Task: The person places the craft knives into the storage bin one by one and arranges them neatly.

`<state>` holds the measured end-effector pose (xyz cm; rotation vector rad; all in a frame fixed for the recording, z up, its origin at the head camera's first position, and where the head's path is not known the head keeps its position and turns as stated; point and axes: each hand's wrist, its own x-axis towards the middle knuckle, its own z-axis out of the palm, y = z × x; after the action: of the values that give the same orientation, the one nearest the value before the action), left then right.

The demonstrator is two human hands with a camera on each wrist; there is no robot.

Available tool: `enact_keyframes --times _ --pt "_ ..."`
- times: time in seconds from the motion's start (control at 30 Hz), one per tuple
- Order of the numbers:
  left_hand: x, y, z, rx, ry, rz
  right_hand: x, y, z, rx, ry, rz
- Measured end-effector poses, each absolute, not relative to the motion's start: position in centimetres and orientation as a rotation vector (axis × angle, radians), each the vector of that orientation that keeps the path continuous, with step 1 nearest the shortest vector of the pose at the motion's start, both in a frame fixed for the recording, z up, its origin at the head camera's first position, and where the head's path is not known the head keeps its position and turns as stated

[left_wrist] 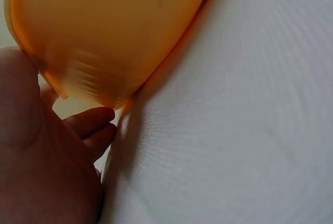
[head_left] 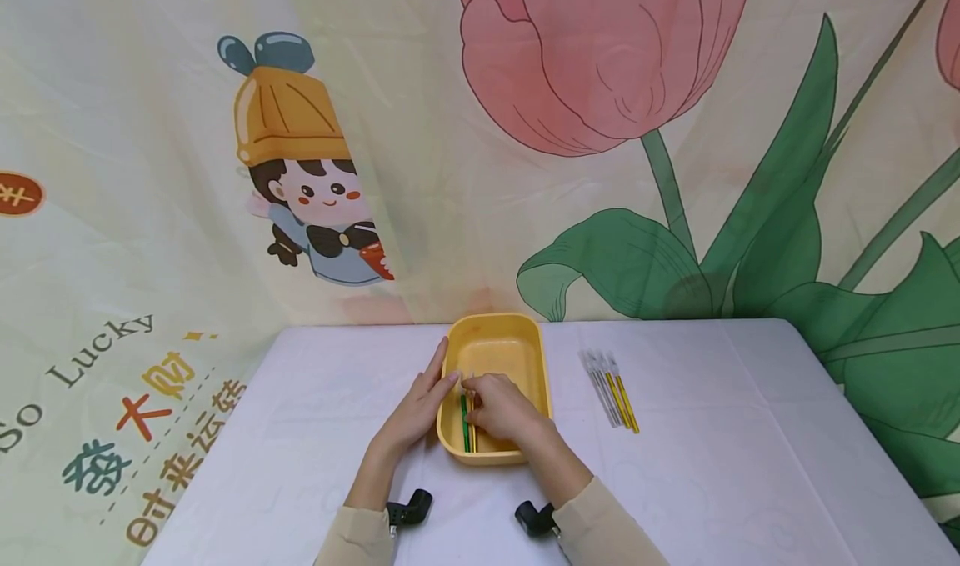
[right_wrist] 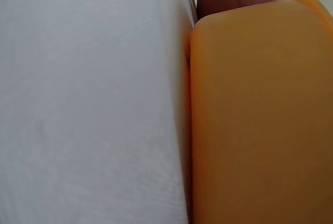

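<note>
The yellow plastic tray (head_left: 532,341) stands on the table near its back edge. My left hand (head_left: 414,408) holds it by the left wall, thumb over the rim and fingers along the outside; the left wrist view shows those fingers against the tray's wall (left_wrist: 114,31). My right hand (head_left: 504,408) reaches into the tray with curled fingers, pinching a slim gold pen (head_left: 473,439) by its upper part. Just left of that lies a green pen (head_left: 464,426), along the tray's left side. The right wrist view has mostly the tray's outer wall (right_wrist: 260,115), with the pens hidden.
Right of the tray, several slim silver and gold pens (head_left: 617,395) with clear ends lie side by side on the white tablecloth (head_left: 705,466). Behind the table hangs a printed cloth (head_left: 442,216).
</note>
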<state>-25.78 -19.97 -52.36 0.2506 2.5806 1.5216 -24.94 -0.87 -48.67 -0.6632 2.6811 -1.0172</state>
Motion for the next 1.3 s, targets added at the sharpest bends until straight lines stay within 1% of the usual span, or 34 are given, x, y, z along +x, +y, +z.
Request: enact_keyframes --times 0.63,1.1,1.3 --pt "-25.8 -20.0 -52.4 0.277 2.592 1.517 -24.7 -0.6 -48.7 -0.578 2.642 -1.072" --pt "-25.8 -20.0 -52.3 0.266 2.589 1.519 -24.9 0.6 -47.5 -0.655 2.746 -1.072" --pt "-25.9 -19.9 -52.3 0.264 2.586 1.517 -24.6 1.3 -46.4 -0.586 2.711 -1.148"
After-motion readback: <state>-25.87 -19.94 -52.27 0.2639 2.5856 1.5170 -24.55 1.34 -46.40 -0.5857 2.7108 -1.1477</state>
